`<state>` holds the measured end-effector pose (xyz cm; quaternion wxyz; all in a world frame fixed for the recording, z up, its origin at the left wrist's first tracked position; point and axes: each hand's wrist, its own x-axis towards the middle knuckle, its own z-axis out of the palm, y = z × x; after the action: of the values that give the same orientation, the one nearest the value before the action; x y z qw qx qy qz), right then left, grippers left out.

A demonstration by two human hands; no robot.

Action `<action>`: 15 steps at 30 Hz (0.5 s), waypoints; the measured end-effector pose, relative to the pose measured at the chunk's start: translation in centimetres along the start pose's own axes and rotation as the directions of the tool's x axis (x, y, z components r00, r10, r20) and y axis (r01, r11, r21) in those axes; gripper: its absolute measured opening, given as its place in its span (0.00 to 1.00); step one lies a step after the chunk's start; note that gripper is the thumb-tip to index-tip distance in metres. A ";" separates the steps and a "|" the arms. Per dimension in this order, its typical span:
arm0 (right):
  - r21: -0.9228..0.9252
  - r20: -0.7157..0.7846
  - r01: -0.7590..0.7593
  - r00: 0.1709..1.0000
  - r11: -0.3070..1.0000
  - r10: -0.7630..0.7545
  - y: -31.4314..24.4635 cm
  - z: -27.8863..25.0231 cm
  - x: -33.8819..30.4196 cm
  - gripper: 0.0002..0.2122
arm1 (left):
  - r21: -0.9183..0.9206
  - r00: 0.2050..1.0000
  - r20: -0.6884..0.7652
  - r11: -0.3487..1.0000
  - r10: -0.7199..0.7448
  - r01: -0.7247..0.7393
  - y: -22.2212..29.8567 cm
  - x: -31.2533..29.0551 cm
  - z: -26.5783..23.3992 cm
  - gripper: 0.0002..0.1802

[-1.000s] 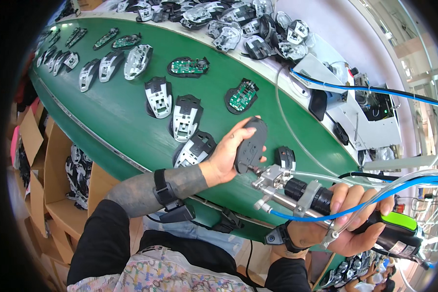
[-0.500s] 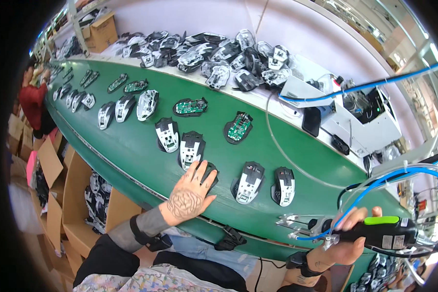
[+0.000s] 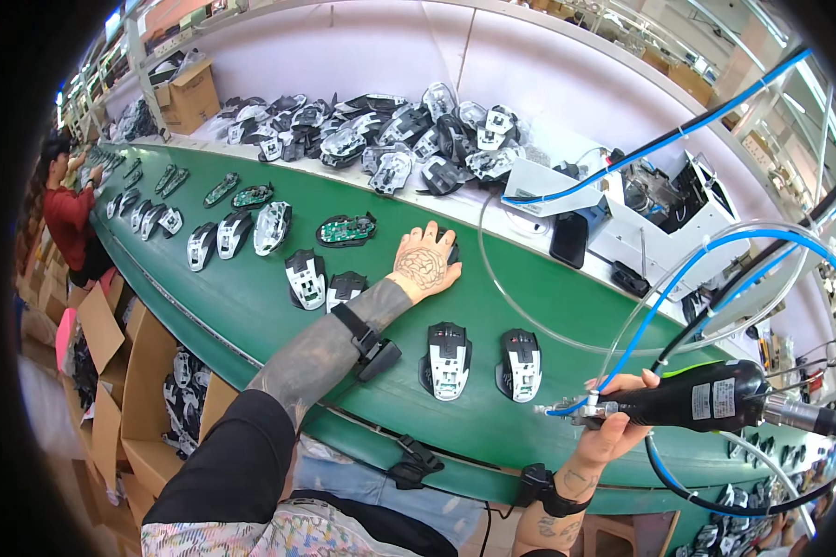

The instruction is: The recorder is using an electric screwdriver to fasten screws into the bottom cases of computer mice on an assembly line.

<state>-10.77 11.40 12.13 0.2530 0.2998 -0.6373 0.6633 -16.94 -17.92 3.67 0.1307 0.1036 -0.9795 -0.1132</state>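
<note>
The left hand [image 3: 427,263] lay near the centre of the frame over a dark mouse part [image 3: 451,249], fingers stretched toward the top and thumb out to the right; the hand hid most of the part, so I could not tell whether its grip had closed. The right hand [image 3: 608,441], at the lower right, was wrapped round a black power driver [image 3: 715,395], its nose pointing left; blue and clear hoses looped above it.

The dark part rested on the green surface [image 3: 567,297]; it looked light, stiff and perhaps a little slippery; the long side edges seemed the safest hold. At the left of centre a green circuit board [image 3: 346,230] sat in a dark base; such boards were probably fragile, better lifted by the base's rim than by their components.

Two black-and-white mouse shells, a left one [image 3: 448,360] and a right one [image 3: 520,365], stood apart below centre; a heap of shells [image 3: 381,135] filled the upper middle.
</note>
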 end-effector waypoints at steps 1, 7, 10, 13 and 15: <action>-0.011 -0.016 -0.024 1.000 1.000 0.024 -0.2 0.1 0.1 0.32 | 0.109 1.000 -0.005 0.994 -0.004 0.004 -0.2 -0.1 0.3 0.32; 0.045 -0.195 -0.024 0.980 0.999 0.032 -0.8 -0.2 -0.4 0.35 | -0.256 0.998 -0.036 0.965 0.047 -0.055 -2.6 -0.6 0.6 0.32; -0.027 -0.219 -0.031 0.975 0.999 0.025 -1.3 -0.7 -0.3 0.36 | -0.322 0.993 -0.061 0.940 0.097 -0.111 -1.9 -0.1 0.8 0.30; 0.203 -0.208 -0.218 0.943 0.955 0.260 -1.2 -1.2 -1.5 0.25 | -0.280 0.962 -0.037 0.921 0.271 -0.270 0.0 -0.1 -0.1 0.29; 0.324 -0.107 -0.375 0.898 0.869 0.427 0.6 -2.2 -1.7 0.19 | -0.319 0.966 -0.036 0.913 0.256 -0.254 -0.3 -0.3 0.3 0.28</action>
<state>-10.17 13.60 10.46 0.1166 0.1353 -0.5545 0.8128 -16.68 -18.02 3.24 0.1565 -0.0479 -0.9534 -0.2535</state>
